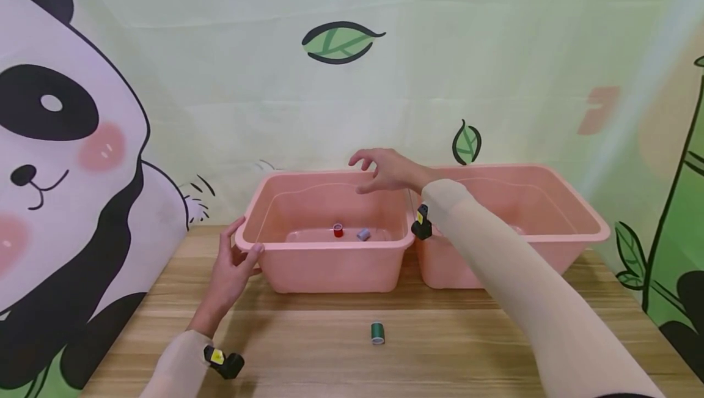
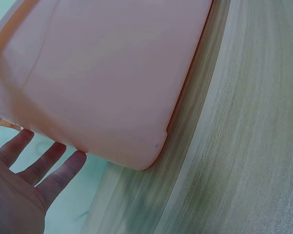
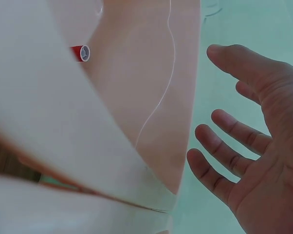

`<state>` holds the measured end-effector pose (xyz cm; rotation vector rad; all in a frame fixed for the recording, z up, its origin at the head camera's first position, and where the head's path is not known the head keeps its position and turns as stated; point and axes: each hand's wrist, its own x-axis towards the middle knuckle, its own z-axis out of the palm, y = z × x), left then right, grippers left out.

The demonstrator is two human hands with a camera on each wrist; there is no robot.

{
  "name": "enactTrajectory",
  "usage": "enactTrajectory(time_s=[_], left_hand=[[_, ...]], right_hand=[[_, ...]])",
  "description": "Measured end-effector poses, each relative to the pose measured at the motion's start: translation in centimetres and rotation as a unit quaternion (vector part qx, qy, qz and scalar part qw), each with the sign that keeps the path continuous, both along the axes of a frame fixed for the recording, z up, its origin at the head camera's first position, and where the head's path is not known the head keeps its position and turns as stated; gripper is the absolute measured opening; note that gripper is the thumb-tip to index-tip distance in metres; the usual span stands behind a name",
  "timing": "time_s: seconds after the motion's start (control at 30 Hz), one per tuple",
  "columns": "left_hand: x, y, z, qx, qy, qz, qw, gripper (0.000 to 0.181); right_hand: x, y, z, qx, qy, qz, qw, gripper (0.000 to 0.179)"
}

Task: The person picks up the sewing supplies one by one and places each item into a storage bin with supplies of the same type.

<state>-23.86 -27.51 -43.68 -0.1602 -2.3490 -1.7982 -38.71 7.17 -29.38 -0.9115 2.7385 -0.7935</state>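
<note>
Wood-grain tabletop (image 1: pixel 308 349) before a panda-printed backdrop (image 1: pixel 247 80); left hand (image 1: pixel 233 266) grips the front left corner of the left pink bin (image 1: pixel 330 269), which contains a red spool (image 1: pixel 338 230) and a pale blue spool (image 1: pixel 363 235). Right hand (image 1: pixel 390 170), fingers apart, is raised near that bin's far rim; green spool (image 1: pixel 377 333) sits on the tabletop in front

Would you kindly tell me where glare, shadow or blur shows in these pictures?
Head view: a pale diagonal streak at upper right, perhaps glare, crosses the backdrop; left wrist view: soft shadow darkens the wooden table beside the pink tub; right wrist view: the foreground tub wall looks blurred, the red thread spool sharper.
</note>
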Motion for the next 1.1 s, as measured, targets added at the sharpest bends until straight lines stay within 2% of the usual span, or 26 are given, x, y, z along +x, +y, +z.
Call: enactTrajectory(time_s=[0.53, 0.77, 1.1], left_hand=[[0.0, 0.0, 0.0, 0.003, -0.002, -0.001, 1.0, 0.073], [-0.2, -0.1, -0.3, 0.005, 0.021, -0.004, 0.9998, 0.071], [-0.1, 0.0, -0.2, 0.01, 0.018, -0.008, 0.9997, 0.072]], right_hand=[[0.7, 0.4, 0.4, -0.015, -0.002, 0.002, 0.9999, 0.069], [1.9, 0.6, 1.2, -0.028, 0.014, 0.022, 0.9993, 0.068], [3.9, 1.3, 2.1, -0.043, 0.023, 0.052, 0.9975, 0.065]])
